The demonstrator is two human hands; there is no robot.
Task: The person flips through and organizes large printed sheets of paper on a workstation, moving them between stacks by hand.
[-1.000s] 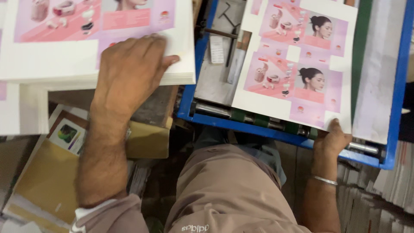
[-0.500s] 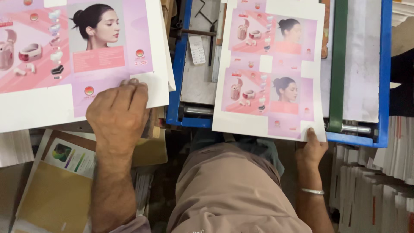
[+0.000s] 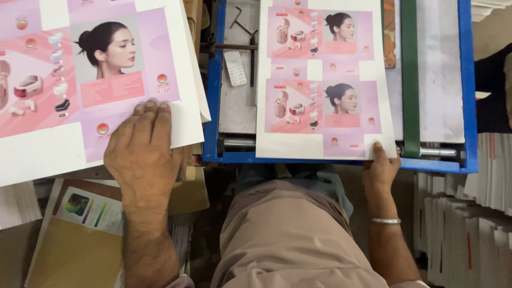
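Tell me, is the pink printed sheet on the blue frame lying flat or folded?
Flat: the sheet lies spread on the blue frame, its lower right corner under the right hand.

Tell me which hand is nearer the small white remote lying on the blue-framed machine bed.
Left. The left hand presses the big pink sheet just left of the remote; the right hand grips the smaller sheet's far lower right corner.

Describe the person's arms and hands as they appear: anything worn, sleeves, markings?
Both forearms are bare and hairy. The left hand wears no ring or watch that shows. The right hand has a thin silver bangle at the wrist. A pale rolled sleeve edge shows at the bottom of the left arm. No gloves, no visible markings.
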